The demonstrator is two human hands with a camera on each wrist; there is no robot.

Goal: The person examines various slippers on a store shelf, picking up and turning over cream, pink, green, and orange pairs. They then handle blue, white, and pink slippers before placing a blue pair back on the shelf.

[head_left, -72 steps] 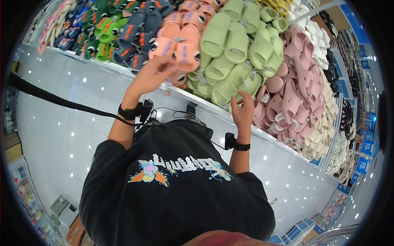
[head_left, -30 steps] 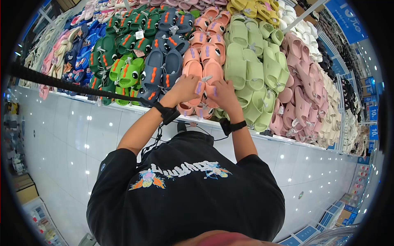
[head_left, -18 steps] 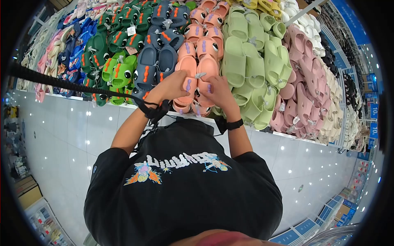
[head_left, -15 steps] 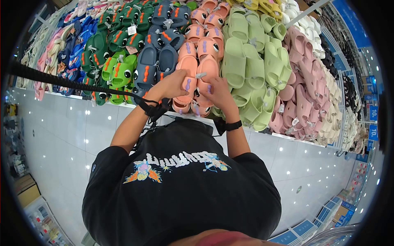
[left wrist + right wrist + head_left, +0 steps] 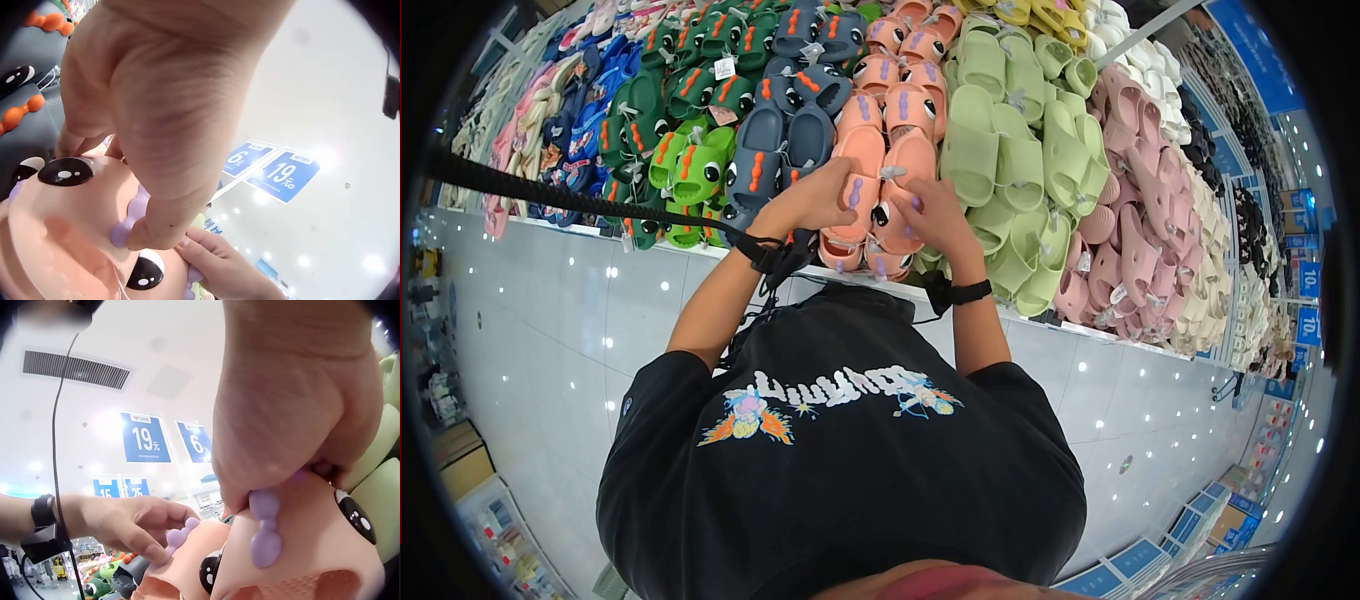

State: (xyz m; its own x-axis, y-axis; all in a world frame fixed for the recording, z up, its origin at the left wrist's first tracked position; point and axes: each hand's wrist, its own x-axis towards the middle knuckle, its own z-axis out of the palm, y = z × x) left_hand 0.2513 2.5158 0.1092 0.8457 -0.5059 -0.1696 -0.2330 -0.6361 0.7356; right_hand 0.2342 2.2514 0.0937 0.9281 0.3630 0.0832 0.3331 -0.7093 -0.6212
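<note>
A pair of peach clog slippers with purple bumps and black-and-white eyes lies at the front of the peach column in the head view. My left hand grips the left slipper, thumb on the strap beside the purple bumps and fingers down the outer side. The right slipper is held by my right hand, its thumb close to the purple bumps and its fingers over the far side, partly hidden. A pale tag joins the two slippers at the middle.
Dark blue slippers lie left of the peach ones, light green slides to the right, dusty pink clogs beyond. A white display edge runs along the front. A black cable reaches the left wrist.
At first the hands were apart, the left over the peach slippers, the right by the green slides. Both have come together on the peach pair and taken hold; lately the pair has shifted slightly.
</note>
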